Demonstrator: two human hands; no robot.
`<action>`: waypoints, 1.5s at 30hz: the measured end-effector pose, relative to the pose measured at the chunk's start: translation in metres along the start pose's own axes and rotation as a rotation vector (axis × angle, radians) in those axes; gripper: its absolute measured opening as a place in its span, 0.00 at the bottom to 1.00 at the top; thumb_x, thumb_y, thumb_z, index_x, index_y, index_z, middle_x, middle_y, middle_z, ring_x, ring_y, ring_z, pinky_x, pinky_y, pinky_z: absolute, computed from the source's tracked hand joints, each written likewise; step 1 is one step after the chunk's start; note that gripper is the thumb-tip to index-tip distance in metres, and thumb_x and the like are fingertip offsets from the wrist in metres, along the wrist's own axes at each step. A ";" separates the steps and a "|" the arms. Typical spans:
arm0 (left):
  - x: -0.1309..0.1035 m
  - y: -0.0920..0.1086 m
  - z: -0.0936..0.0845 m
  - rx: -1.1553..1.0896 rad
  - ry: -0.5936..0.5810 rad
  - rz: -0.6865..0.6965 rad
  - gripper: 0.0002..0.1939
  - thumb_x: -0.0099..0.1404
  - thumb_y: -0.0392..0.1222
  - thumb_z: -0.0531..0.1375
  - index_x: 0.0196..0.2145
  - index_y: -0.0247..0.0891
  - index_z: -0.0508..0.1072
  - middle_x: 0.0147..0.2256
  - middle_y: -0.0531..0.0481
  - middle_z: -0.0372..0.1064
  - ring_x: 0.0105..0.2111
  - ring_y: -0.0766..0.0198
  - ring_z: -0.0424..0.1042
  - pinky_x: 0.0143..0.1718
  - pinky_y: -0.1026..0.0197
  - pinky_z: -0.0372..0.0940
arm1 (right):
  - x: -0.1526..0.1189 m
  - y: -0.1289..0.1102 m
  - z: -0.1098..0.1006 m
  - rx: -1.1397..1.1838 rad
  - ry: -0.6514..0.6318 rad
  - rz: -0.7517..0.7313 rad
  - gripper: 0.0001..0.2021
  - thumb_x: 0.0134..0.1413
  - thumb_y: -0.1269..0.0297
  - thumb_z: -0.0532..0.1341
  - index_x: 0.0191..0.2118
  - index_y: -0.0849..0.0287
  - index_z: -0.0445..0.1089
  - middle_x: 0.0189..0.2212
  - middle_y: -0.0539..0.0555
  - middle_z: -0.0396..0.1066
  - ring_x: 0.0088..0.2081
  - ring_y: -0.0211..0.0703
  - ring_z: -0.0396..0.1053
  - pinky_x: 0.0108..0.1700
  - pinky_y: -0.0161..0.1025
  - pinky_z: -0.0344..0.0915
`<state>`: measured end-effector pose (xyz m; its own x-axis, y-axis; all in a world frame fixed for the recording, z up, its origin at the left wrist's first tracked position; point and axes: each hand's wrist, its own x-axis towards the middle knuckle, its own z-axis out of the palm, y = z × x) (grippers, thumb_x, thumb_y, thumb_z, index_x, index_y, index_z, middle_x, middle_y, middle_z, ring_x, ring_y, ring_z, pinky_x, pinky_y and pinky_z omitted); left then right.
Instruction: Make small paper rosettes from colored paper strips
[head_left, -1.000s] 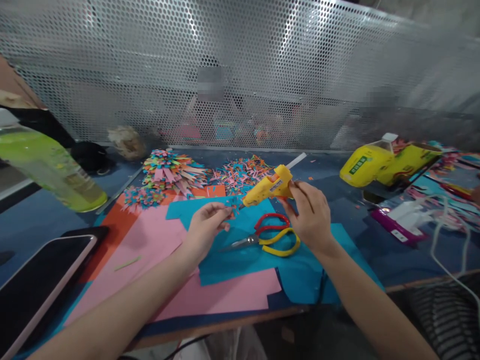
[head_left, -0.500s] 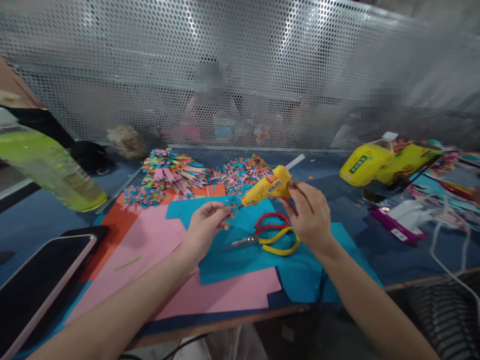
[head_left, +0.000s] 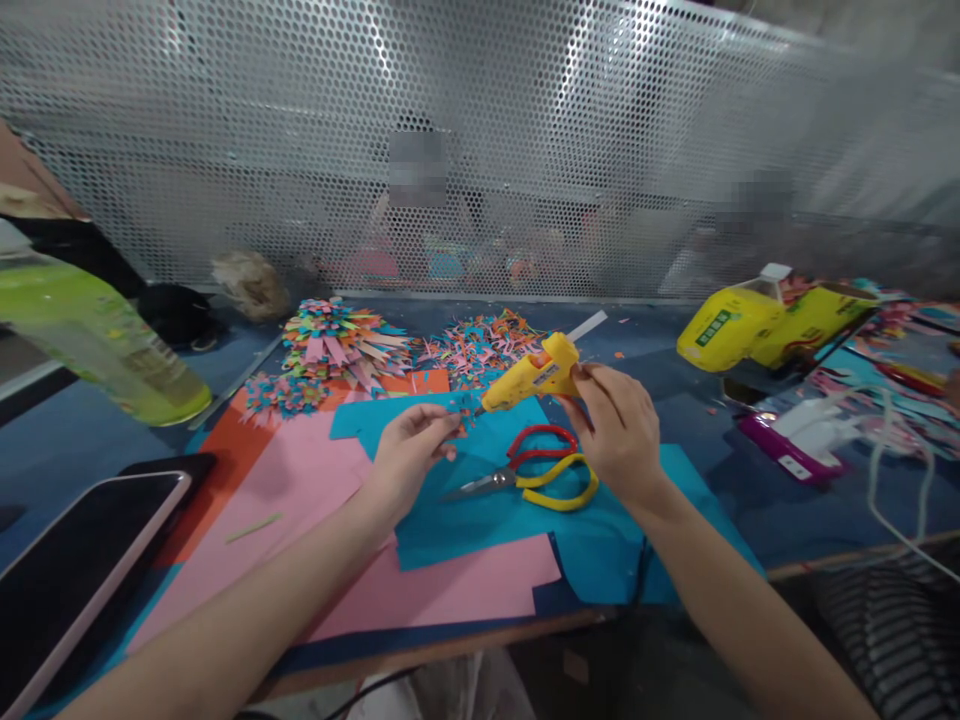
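My right hand (head_left: 619,420) is wrapped round the handle of a yellow glue gun (head_left: 531,378), its nozzle pointing down to the left. My left hand (head_left: 411,452) pinches a small piece of fringed, multicoloured paper (head_left: 463,408) right at the nozzle tip; whether the two touch is too small to tell. Below the hands, scissors (head_left: 501,480) with one red and one yellow handle lie on blue paper (head_left: 457,530). Behind my left hand stand a fringed paper cone (head_left: 337,345) and a smaller fringed bunch (head_left: 281,395). Loose paper strips (head_left: 487,342) are heaped behind the glue gun.
Pink paper (head_left: 277,500) and a phone (head_left: 90,570) lie left, near a green bottle (head_left: 105,340). Right are a yellow bottle (head_left: 724,330), a purple power strip (head_left: 787,450) and white cable. A perforated metal panel (head_left: 510,150) rises behind; blurred figures show in it.
Both hands keep nearly the same pose, with the glue gun still at the small paper piece. The whole view has shifted very slightly.
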<state>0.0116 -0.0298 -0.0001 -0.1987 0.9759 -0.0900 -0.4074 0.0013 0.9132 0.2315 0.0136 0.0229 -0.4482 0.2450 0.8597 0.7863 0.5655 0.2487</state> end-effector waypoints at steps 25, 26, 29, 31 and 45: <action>-0.001 0.005 0.004 -0.077 0.059 -0.068 0.13 0.39 0.38 0.69 0.24 0.35 0.70 0.22 0.53 0.70 0.25 0.67 0.71 0.21 0.69 0.63 | -0.013 0.028 0.040 -0.133 -0.816 0.571 0.19 0.51 0.58 0.58 0.44 0.68 0.65 0.39 0.64 0.66 0.42 0.54 0.64 0.39 0.45 0.63; -0.001 0.005 0.004 -0.077 0.056 -0.070 0.13 0.39 0.38 0.69 0.24 0.35 0.70 0.22 0.53 0.70 0.25 0.67 0.71 0.21 0.69 0.63 | -0.013 0.026 0.040 -0.139 -0.799 0.569 0.20 0.50 0.57 0.58 0.45 0.67 0.65 0.39 0.65 0.66 0.43 0.56 0.63 0.40 0.46 0.62; -0.001 0.003 0.003 -0.076 0.037 -0.068 0.14 0.40 0.38 0.69 0.25 0.34 0.70 0.23 0.52 0.70 0.25 0.67 0.71 0.21 0.69 0.63 | -0.008 0.018 0.035 0.038 -0.652 0.424 0.16 0.51 0.59 0.59 0.44 0.63 0.67 0.42 0.63 0.66 0.46 0.54 0.61 0.44 0.49 0.60; 0.000 0.002 0.002 -0.072 0.024 -0.063 0.14 0.40 0.38 0.69 0.26 0.35 0.70 0.23 0.52 0.70 0.26 0.67 0.71 0.22 0.69 0.63 | -0.002 0.009 0.030 0.323 -0.565 0.239 0.11 0.53 0.60 0.57 0.41 0.60 0.68 0.40 0.58 0.69 0.45 0.48 0.63 0.47 0.45 0.59; -0.003 -0.001 0.010 0.011 -0.045 -0.002 0.15 0.41 0.41 0.68 0.25 0.34 0.69 0.21 0.53 0.68 0.24 0.67 0.68 0.20 0.68 0.61 | 0.001 -0.016 0.026 0.876 -0.372 -0.045 0.09 0.57 0.64 0.54 0.33 0.61 0.69 0.29 0.55 0.72 0.34 0.40 0.68 0.39 0.37 0.62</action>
<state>0.0214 -0.0309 0.0031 -0.1572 0.9848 -0.0737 -0.3976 0.0052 0.9175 0.2076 0.0249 0.0083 -0.6958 0.3579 0.6227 0.2347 0.9327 -0.2739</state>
